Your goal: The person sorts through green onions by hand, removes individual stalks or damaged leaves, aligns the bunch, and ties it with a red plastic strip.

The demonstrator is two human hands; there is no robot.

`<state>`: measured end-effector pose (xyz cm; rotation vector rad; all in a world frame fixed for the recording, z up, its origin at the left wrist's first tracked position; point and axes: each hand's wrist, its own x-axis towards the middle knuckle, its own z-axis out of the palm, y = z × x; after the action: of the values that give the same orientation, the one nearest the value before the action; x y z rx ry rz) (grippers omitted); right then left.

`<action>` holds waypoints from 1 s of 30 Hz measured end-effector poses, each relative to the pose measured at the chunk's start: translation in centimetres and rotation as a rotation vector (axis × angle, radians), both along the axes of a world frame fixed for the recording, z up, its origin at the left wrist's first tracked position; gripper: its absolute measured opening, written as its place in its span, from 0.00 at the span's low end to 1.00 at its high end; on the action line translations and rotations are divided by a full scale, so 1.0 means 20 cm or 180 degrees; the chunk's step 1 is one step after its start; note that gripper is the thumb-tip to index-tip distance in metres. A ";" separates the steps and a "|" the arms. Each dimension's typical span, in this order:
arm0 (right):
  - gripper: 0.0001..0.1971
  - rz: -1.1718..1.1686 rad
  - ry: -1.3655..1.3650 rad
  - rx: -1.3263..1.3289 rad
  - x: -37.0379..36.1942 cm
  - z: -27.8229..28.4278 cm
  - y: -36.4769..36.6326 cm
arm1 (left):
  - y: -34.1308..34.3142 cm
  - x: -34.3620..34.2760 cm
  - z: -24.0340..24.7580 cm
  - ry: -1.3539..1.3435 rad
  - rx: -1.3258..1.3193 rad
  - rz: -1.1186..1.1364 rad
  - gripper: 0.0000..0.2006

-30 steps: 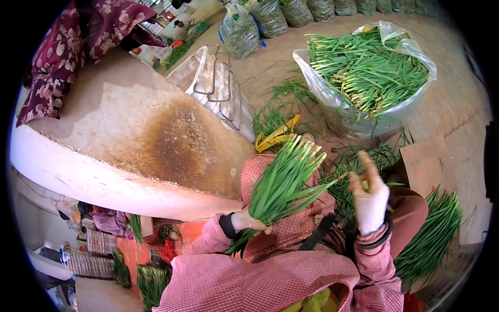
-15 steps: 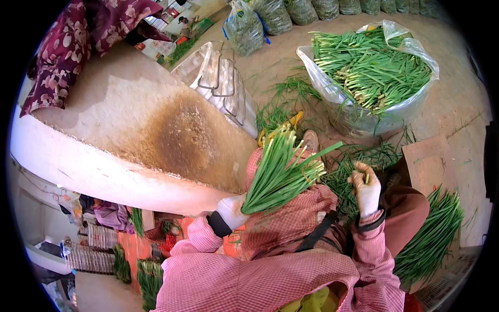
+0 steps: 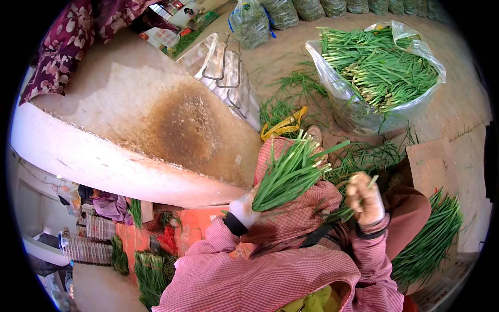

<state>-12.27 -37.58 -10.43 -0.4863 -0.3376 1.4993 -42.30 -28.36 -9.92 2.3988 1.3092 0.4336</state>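
Note:
My left hand, in a pale glove, is closed around a bunch of long green chives. Their pale cut ends fan out toward the upper right, over my checked pink clothing. To the right, my gloved right hand is raised with its fingers curled together. It pinches a few chive stalks; a pale green end pokes out above the fingers and green leaves hang out at its left. Beside my right knee lies a large pile of chives.
A clear plastic bag heaped with chives stands at the far right. Loose leaves litter the floor near my shoe. On the left is a pale, brown-stained slab, with a white crate behind it. Filled bags line the back.
My right hand has closed further and now shows chive leaves at its left side. My left hand and its bunch have shifted slightly right as the view moved.

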 end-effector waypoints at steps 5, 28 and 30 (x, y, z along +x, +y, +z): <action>0.32 -0.1101 -0.3494 -0.0840 0.16 -0.02 0.11 | 0.02 -0.03 -0.04 -0.0029 0.0064 -0.0162 0.27; 0.24 -0.1866 -0.5770 0.0032 0.07 0.14 0.13 | 0.04 0.02 0.02 -0.0502 -0.1124 -0.0524 0.19; 0.20 -0.1856 -0.6060 0.0902 -0.04 0.17 0.19 | 0.05 0.06 0.06 0.0233 -0.0740 -0.0599 0.23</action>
<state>-13.17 -33.75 -7.00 -1.5091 -1.6415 -0.0052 -41.17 -27.40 -8.67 2.3307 1.0835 0.1336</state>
